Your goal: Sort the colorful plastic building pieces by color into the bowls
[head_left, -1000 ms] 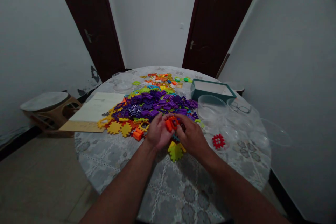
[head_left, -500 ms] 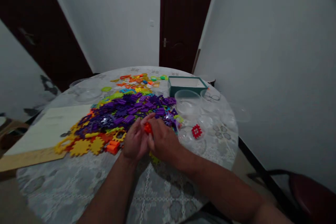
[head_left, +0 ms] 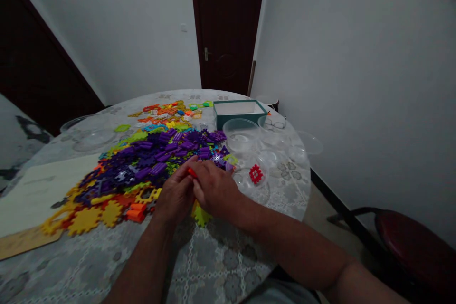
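My left hand (head_left: pixel 175 195) and my right hand (head_left: pixel 217 189) are closed together around a small red plastic piece (head_left: pixel 192 173). Only a strip of it shows between the fingers, so its full shape is hidden. Behind the hands spreads a heap of purple plastic building pieces (head_left: pixel 153 156), gear-shaped and ribbed. Yellow gear pieces (head_left: pixel 85 220) and an orange block (head_left: pixel 136 212) lie left of my left wrist. A yellow-green gear piece (head_left: pixel 201 216) rests on the table under my right hand. To the right, a red square toothed piece (head_left: pixel 255 174) sits in a clear plastic container.
Clear plastic bowls (head_left: pixel 241 134) stand on the right, before a green open box (head_left: pixel 239 115). Eyeglasses (head_left: pixel 276 124) lie near the far right edge. A pale board (head_left: pixel 46 185) is at the left on the patterned tablecloth (head_left: pixel 210 266). A dark red chair (head_left: pixel 413 242) stands at right.
The view has turned right, so the table sits further left. Both hands have closed more tightly over the red piece, which shows less. My left hand has rolled over, its back now facing up.
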{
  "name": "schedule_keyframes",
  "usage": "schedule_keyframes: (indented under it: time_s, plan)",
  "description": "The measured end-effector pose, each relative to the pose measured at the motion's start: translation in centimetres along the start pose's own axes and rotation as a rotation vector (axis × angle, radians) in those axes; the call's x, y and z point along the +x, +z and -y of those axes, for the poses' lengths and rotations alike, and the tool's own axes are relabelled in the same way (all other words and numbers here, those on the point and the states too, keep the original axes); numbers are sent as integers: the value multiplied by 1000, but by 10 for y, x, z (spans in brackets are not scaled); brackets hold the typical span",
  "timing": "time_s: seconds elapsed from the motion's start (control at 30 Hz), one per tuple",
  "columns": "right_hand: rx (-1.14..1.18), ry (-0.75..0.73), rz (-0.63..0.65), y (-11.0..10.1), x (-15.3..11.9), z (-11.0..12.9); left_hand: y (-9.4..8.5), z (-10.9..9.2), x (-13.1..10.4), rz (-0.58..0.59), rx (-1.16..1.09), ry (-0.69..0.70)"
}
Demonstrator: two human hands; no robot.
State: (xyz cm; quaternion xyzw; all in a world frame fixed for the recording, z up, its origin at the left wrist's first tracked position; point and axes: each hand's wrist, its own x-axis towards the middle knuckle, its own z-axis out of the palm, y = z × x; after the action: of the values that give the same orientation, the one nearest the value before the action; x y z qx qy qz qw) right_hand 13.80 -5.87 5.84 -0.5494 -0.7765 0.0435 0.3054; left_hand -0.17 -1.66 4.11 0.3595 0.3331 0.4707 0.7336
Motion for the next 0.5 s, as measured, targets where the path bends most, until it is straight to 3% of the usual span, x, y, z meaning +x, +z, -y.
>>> schedule_keyframes:
  time_s: [0.13, 0.27, 0.37, 0.5]
  plan:
    - [125, 27, -20, -20, -4, -5, 5, 0, -4, 23, 46, 62]
    - [178, 50, -159, -66, -12, -29, 7, -2, -8, -14, 93, 159]
    - [33, 194, -285, -104, -23, -68, 4, -4, -7, -100, 118, 223]
    - [-226, 340, -287, -130, -39, -135, -5, -5, -6, -211, 121, 317]
